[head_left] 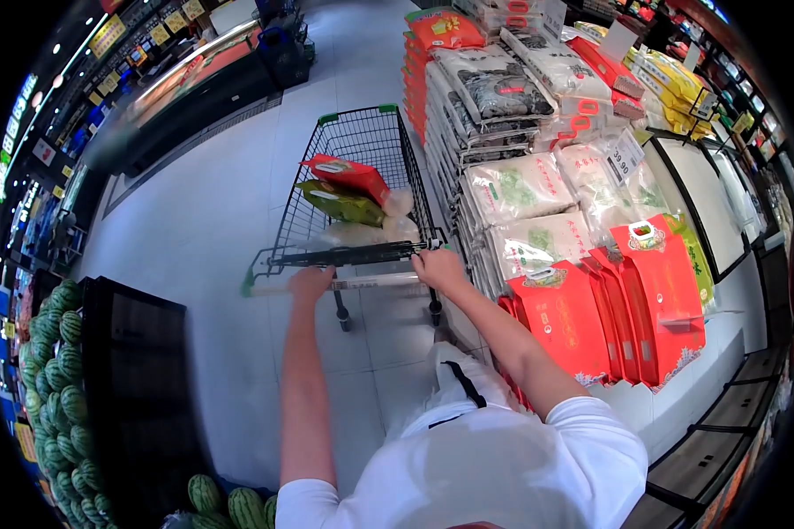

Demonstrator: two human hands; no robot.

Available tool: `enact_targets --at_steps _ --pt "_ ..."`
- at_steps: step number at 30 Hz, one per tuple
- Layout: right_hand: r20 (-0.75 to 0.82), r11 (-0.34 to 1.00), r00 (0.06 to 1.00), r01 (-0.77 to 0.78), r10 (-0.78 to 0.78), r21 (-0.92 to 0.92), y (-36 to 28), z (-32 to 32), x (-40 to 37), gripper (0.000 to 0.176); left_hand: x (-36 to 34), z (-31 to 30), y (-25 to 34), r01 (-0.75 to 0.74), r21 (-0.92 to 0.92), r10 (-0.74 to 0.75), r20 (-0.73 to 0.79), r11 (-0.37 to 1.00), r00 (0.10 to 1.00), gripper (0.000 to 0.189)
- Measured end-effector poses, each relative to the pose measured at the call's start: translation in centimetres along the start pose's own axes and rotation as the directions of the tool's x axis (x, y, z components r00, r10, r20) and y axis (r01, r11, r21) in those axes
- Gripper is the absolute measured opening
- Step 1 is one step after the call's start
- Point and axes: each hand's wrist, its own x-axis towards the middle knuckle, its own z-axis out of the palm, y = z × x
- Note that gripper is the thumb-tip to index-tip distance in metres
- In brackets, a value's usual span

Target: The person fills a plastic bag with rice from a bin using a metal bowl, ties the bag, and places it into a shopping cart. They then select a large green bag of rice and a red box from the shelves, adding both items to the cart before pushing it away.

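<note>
A black wire shopping cart (295, 212) with green corners stands ahead of my body. My left hand (310, 282) is closed round the left part of its handle bar (375, 281). Farther right on the same bar, my right hand (439, 267) is wrapped near the handle's right end. Inside the cart lie a red package (353, 176), a green package (340, 204) partly beneath it, and pale, clear bags (400, 229) close to the handle side.
Stacked rice bags (519, 185) and red carton bags (560, 322) rise close on the cart's right. Watermelons (71, 370) and a black display stand (141, 379) are at the left. A long display case (185, 93) stands at the upper left.
</note>
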Motion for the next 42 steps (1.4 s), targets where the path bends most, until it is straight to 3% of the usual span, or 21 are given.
enact_targets --at_steps 4,14,21,25,29,30,32,35,42 --pt "0.025 0.997 0.999 0.034 -0.033 -0.065 1.5 -0.6 4.2 0.04 5.6 -0.5 -2.5 0.07 -0.044 -0.07 0.008 0.997 0.998 0.054" --pt "0.135 0.988 0.987 0.106 -0.09 -0.116 5.6 2.2 19.3 0.042 17.2 -5.1 1.1 0.146 -0.008 -0.145 0.11 0.989 0.983 0.061" --pt "0.208 0.971 0.965 0.194 -0.163 -0.138 6.6 5.8 29.4 0.046 27.2 -5.0 -0.5 0.158 -0.039 -0.158 0.006 0.987 0.987 0.058" --pt "0.248 0.975 0.962 0.155 -0.112 -0.161 5.6 7.7 34.4 0.047 32.3 -6.4 -1.6 0.147 -0.007 -0.147 -0.005 0.989 0.989 0.055" --pt "0.276 0.976 0.957 0.141 -0.091 -0.164 4.7 9.8 38.9 0.047 35.9 -8.0 -2.6 0.017 -0.001 -0.017 -0.154 1.0 0.988 0.048" --pt "0.28 0.976 0.956 0.14 -0.089 -0.165 4.6 10.5 40.1 0.048 37.5 -7.9 -3.0 0.054 -0.024 -0.057 -0.136 0.998 0.989 0.049" --pt "0.273 0.984 0.96 0.103 -0.06 -0.148 4.2 11.9 42.3 0.048 40.9 -8.1 -4.3 0.128 -0.067 -0.134 -0.098 0.989 0.986 0.05" --pt "0.272 0.984 0.957 0.134 -0.098 -0.116 2.9 13.5 46.0 0.047 45.3 -9.5 -6.0 0.103 -0.062 -0.11 -0.123 0.993 0.986 0.05" --pt "0.051 0.974 0.986 0.163 -0.157 -0.156 0.2 17.2 52.9 0.038 54.9 -11.8 -9.2 0.073 -0.103 -0.085 -0.119 0.992 0.989 0.048"
